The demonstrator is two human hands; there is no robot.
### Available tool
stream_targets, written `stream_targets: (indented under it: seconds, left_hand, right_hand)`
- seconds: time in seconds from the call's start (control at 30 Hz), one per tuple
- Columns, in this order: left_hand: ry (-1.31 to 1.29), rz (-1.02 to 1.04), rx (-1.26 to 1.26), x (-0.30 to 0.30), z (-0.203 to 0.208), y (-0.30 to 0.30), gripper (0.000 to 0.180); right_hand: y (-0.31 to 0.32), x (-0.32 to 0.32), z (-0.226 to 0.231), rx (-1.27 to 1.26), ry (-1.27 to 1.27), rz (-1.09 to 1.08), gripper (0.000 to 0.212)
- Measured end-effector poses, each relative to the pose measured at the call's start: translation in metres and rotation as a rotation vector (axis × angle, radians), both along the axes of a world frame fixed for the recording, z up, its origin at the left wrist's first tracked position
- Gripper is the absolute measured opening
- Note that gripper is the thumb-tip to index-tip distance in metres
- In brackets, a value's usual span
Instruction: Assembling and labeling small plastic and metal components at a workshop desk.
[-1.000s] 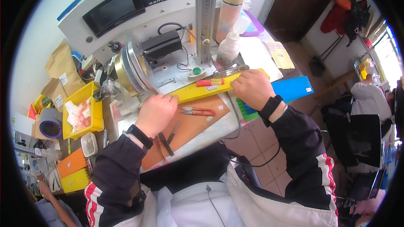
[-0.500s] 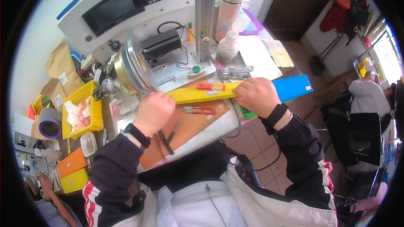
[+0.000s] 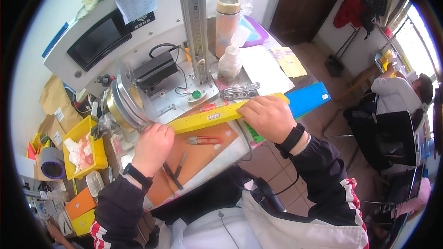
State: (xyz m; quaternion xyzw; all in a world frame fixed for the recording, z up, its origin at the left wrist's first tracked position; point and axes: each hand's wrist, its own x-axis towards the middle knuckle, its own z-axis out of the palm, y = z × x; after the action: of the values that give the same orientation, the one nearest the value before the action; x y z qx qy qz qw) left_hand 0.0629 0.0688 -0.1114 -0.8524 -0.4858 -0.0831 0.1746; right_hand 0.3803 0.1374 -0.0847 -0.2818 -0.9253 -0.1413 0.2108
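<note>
Both hands were closed on a long flat yellow plastic strip (image 3: 210, 118) stretched above the orange cutting mat (image 3: 198, 157), the left hand (image 3: 152, 145) gripping its near end beside the metal spool (image 3: 122, 103), the right hand (image 3: 267, 117) clasping the far end.

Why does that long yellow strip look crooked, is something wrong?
Nothing looks broken or spilled. The yellow strip sits slanted across the bench only because the left hand and right hand hold it by its ends. The red snips lie loose on the orange mat.
</note>
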Motion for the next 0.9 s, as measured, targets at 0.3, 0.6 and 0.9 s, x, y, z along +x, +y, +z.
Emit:
stream_targets:
  seconds: [0.3, 0.6, 0.9]
  left_hand:
    - [-0.034, -0.005, -0.058, -0.008, 0.002, 0.001, 0.008]
    - [-0.042, 0.041, -0.102, -0.009, 0.01, -0.003, 0.009]
    - [-0.014, -0.062, -0.132, 0.004, 0.036, -0.02, 0.02]
  right_hand:
    - [-0.003, 0.003, 0.003, -0.068, 0.084, 0.107, 0.019]
    - [-0.046, -0.016, 0.033, -0.038, -0.068, -0.117, 0.01]
    - [-0.045, 0.012, 0.046, 0.006, 0.146, -0.117, 0.015]
